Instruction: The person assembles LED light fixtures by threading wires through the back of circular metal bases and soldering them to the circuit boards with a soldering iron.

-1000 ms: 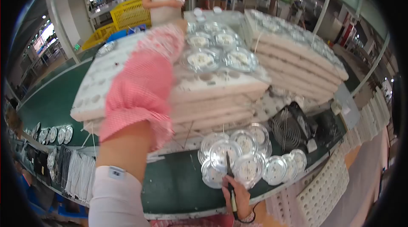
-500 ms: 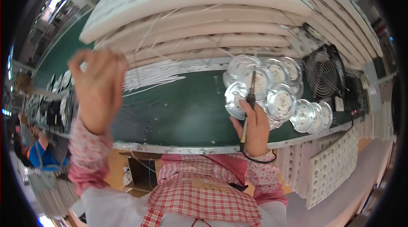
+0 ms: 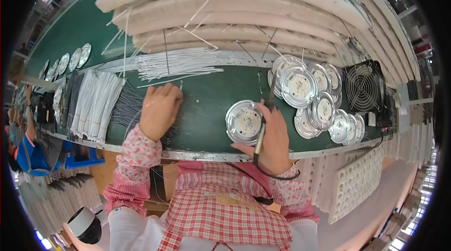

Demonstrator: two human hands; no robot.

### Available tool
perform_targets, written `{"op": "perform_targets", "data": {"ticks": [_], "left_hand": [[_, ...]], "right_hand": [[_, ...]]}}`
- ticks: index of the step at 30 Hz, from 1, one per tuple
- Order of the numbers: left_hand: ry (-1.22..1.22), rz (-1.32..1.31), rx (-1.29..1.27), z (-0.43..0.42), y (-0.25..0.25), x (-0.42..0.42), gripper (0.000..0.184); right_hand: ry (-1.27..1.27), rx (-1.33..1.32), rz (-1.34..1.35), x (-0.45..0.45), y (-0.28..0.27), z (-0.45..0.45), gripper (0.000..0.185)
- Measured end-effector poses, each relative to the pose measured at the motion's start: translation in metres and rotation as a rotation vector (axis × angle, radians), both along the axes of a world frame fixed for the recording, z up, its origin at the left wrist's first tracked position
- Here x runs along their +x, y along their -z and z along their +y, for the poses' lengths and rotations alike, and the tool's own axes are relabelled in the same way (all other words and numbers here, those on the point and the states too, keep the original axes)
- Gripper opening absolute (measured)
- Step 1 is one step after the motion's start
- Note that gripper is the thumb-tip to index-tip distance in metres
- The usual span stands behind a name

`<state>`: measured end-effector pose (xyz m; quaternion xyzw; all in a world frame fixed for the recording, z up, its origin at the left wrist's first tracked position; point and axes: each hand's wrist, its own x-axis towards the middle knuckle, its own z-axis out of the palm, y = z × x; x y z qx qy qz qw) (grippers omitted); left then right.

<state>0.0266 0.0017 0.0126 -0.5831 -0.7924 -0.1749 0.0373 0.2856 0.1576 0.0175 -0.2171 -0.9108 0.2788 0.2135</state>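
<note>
My right hand [image 3: 275, 140] is closed around a pen-like tool [image 3: 261, 133] with a dark cord, its tip pointing up toward the piled discs. Beside its fingertips a single round silvery disc [image 3: 244, 123] with a pale centre lies on the green bench. My left hand [image 3: 160, 110] is over the bench, fingers curled in and pressed together; what they hold, if anything, is hidden. It is right of the dark wires [image 3: 128, 105] and the bundles of white wires [image 3: 97, 103]. More silvery discs [image 3: 299, 86] are heaped right of my right hand.
Foam slabs [image 3: 225, 4] are stacked at the back. Loose white wires [image 3: 181, 64] lie along the rail before them. A black fan [image 3: 361, 87] stands at the right. More discs [image 3: 75, 58] sit at the left, and a person in blue [image 3: 33, 152] is at the far left.
My view has tilted down to the bench. My left hand has come back from the foam stack to the bench. A disc now lies apart from the heap, beside my right hand.
</note>
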Motion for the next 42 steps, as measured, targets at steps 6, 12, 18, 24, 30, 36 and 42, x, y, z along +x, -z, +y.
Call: {"op": "perform_targets", "data": {"ticks": [6, 12, 18, 24, 30, 36, 42], "left_hand": [[-0.149, -0.316, 0.249, -0.009, -0.020, -0.005, 0.013], [-0.006, -0.620, 0.276, 0.010, -0.040, 0.055, 0.012], [0.140, -0.981, 0.287, 0.038, -0.037, 0.108, 0.012], [0.129, -1.014, 0.277, 0.042, -0.037, 0.106, 0.016], [0.060, -1.038, 0.255, 0.039, -0.034, 0.105, 0.016], [0.061, -0.938, 0.294, 0.034, -0.037, 0.109, 0.017], [0.056, -0.442, 0.323, 0.025, -0.037, 0.123, 0.020]], "right_hand": [[-0.073, 0.007, -0.044, -0.010, 0.009, -0.003, 0.100], [-0.144, -0.495, 0.286, 0.003, 0.008, -0.005, 0.108], [-0.129, -1.216, 0.480, 0.009, -0.003, -0.007, 0.123], [-0.137, -1.270, 0.470, 0.009, 0.000, -0.004, 0.124], [-0.184, -1.310, 0.548, 0.003, 0.012, -0.005, 0.122], [-0.225, -1.234, 0.564, 0.003, 0.005, -0.012, 0.121], [-0.155, -0.759, 0.447, 0.004, 0.011, -0.020, 0.114]]}}
